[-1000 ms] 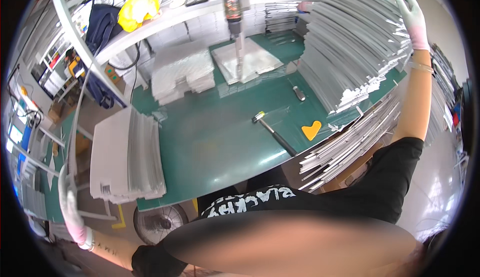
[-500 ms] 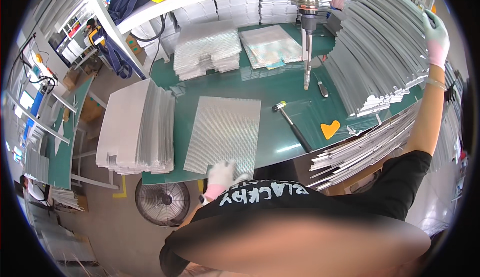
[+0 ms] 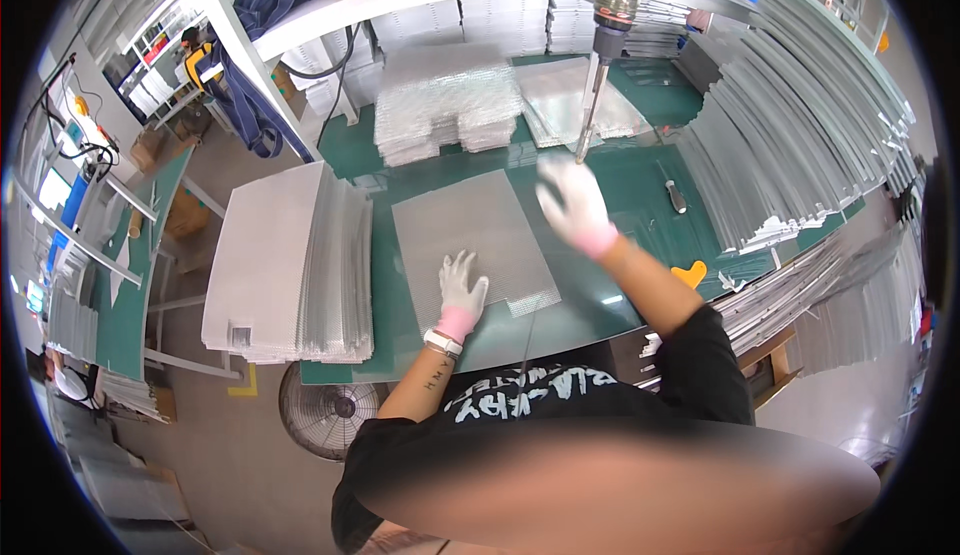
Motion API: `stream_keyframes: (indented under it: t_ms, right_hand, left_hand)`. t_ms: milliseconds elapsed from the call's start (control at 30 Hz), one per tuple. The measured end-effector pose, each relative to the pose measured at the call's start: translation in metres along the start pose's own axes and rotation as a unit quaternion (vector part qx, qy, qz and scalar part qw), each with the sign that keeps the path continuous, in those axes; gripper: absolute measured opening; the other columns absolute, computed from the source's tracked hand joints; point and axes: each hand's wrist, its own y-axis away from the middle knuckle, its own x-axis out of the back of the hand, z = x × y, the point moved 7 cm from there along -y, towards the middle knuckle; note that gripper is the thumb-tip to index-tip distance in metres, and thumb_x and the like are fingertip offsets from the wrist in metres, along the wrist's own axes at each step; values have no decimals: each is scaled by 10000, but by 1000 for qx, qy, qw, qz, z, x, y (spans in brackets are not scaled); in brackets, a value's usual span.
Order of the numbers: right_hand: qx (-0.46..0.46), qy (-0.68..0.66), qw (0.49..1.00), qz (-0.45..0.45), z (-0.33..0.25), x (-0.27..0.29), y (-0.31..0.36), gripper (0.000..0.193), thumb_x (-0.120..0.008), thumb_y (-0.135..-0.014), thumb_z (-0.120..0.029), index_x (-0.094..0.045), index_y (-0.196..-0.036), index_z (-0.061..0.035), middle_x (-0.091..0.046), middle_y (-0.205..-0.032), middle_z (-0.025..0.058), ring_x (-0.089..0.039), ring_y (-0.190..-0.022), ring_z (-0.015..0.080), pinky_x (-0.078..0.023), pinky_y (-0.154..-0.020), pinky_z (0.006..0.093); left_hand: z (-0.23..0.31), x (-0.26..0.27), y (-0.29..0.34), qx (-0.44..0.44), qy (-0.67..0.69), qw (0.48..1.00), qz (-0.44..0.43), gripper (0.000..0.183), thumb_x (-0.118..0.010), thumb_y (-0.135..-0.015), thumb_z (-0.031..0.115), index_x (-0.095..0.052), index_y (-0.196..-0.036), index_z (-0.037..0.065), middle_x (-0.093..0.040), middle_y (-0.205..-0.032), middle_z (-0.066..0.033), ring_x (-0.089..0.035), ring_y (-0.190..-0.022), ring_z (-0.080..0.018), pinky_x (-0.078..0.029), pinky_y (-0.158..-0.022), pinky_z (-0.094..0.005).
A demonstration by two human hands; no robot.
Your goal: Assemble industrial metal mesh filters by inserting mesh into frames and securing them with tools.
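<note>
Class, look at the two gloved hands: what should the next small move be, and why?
Probably raise the right hand to the body of the hanging power tool. In this view that hand appears just below the tool's tip, with nothing visibly held, while the left hand lies spread on the grey sheet, seemingly steadying it.

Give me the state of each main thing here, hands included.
Textured grey sheet: lying flat on the green tabletop
Left gloved hand: resting on the sheet, fingers spread
Power driver: suspended, bit pointing down
Right gloved hand: blurred, near the bit; contact unclear
Screwdriver: lying on the tabletop
Yellow scraper: partly hidden by the right forearm
Caged fan: cannot tell whether running
Sheet stack at left: piled high
</note>
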Motion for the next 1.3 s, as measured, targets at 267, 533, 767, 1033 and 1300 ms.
stream_keyframes:
  t_ms: [267, 533, 767, 1033, 1300]
  right_hand:
    - [-378, 113, 852, -344, 136, -128, -155, 738, -627, -834, -568, -528, -1292, 2, -580, -1224, 241, -567, -1155, 398, -470, -998, 445]
    - [-262, -261, 926, 76, 129, -73, -193, 605, -757, -838, -199, -497, -1333, 29, -639, -1002, 81, -606, -896, 159, -507, -819, 303]
    - [-246, -405, 875, 101, 111, -43, -134, 641, -681, -887, -65, -384, -1450, 15, -643, -1038, 70, -599, -860, 100, -497, -812, 219]
    - [-260, -257, 930, -28, 124, -76, -118, 612, -652, -880, -121, -430, -1445, -43, -609, -1309, 147, -571, -1214, 237, -429, -1042, 288]
    - [-202, -397, 884, 143, 110, -12, -107, 327, -628, -931, -94, -612, -1239, 16, -675, -1173, 87, -630, -1062, 160, -479, -956, 281]
  left_hand:
    - [11, 55, 54, -28, -301, 947, -103, 642, -616, -869, 367, -450, -1414, 72, -399, -1489, -177, -321, -1400, -389, -174, -1150, -596]
    - [13, 59, 67, -75, -273, 946, -161, 655, -598, -877, 413, -436, -1428, 99, -370, -1506, -169, -324, -1403, -381, -166, -1146, -607]
    - [1, 71, 38, -54, -165, 977, -124, 544, -569, -905, 417, -539, -1327, 75, -511, -1398, -135, -407, -1353, -332, -151, -1139, -628]
    - [8, 57, 38, -62, -266, 950, -148, 625, -659, -827, 392, -505, -1357, 97, -447, -1441, -143, -363, -1372, -356, -155, -1155, -598]
    - [15, 56, 52, -68, -268, 952, -136, 615, -656, -841, 408, -513, -1355, 102, -461, -1437, -149, -369, -1373, -352, -139, -1160, -599]
